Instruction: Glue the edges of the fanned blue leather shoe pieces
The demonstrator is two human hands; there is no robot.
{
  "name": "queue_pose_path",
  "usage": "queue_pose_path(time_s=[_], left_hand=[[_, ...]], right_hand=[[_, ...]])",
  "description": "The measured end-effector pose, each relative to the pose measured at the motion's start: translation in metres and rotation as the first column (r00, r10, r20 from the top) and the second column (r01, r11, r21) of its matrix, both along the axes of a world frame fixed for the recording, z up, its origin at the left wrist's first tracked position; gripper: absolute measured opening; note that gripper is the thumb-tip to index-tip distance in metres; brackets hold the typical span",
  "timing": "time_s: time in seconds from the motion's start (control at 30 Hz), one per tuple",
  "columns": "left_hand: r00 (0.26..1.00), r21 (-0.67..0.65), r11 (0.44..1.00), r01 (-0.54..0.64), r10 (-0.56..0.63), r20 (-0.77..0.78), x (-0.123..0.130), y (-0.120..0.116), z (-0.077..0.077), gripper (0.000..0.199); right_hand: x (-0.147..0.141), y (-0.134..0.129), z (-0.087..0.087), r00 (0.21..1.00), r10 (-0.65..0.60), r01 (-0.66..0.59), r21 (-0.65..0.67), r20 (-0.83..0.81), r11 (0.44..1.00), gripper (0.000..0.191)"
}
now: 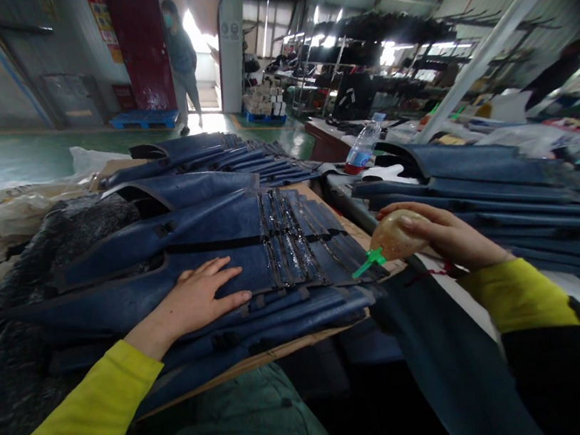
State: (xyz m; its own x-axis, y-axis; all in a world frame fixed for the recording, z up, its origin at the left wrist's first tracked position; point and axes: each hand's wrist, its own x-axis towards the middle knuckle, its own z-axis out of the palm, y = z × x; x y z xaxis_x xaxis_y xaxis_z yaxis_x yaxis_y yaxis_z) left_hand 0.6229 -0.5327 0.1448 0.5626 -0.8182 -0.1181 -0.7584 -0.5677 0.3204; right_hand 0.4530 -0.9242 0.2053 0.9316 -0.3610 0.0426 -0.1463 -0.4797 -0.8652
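My left hand [201,295] lies flat with its fingers spread on a stack of dark blue leather-like pieces [226,262]. Just right of it, the overlapped edges of these pieces carry shiny wet strips [286,236] that look like glue. In my right hand [440,229] is a rounded, translucent yellowish squeeze bottle [400,234] with a green nozzle [369,262]. The nozzle points down and left, close to the right end of the stepped edges; whether it touches them I cannot tell.
More blue pieces lie in a stack [505,173] on the right and in another [217,157] behind. A plastic drink bottle [363,146] stands beyond the gap. Black crinkled wrapping [61,278] is at the left. A person [183,63] is by the doorway.
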Motion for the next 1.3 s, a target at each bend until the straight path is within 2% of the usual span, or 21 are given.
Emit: queue_pose_path(time_s=[0.3, 0.6, 0.9, 1.13, 1.3], left_hand=[[1.0, -0.011, 1.0, 0.002, -0.002, -0.005, 0.001, 0.0, -0.002, 0.07], [1.0, 0.001, 1.0, 0.0, 0.0, 0.011, 0.001, 0.0, -0.001, 0.071], [1.0, -0.004, 1.0, 0.003, -0.003, 0.009, 0.0, 0.0, -0.001, 0.071], [1.0, -0.004, 1.0, -0.007, 0.007, 0.01, -0.001, 0.0, 0.0, 0.069], [1.0, -0.011, 1.0, -0.006, 0.006, 0.019, -0.002, 0.001, 0.0, 0.069]], right_hand=[[0.007, 0.002, -0.011, 1.0, 0.011, -0.012, -0.13, -0.01, 0.991, 0.041], [0.034, 0.01, -0.023, 0.985, 0.026, 0.023, -0.277, 0.173, 0.961, 0.043], [0.02, -0.005, -0.015, 0.995, 0.092, -0.084, -0.223, 0.025, 0.971, 0.039], [0.041, 0.001, -0.03, 0.98, 0.056, 0.004, -0.301, 0.188, 0.954, 0.045], [0.047, 0.003, -0.033, 0.958, 0.036, 0.036, -0.244, 0.285, 0.969, 0.044]])
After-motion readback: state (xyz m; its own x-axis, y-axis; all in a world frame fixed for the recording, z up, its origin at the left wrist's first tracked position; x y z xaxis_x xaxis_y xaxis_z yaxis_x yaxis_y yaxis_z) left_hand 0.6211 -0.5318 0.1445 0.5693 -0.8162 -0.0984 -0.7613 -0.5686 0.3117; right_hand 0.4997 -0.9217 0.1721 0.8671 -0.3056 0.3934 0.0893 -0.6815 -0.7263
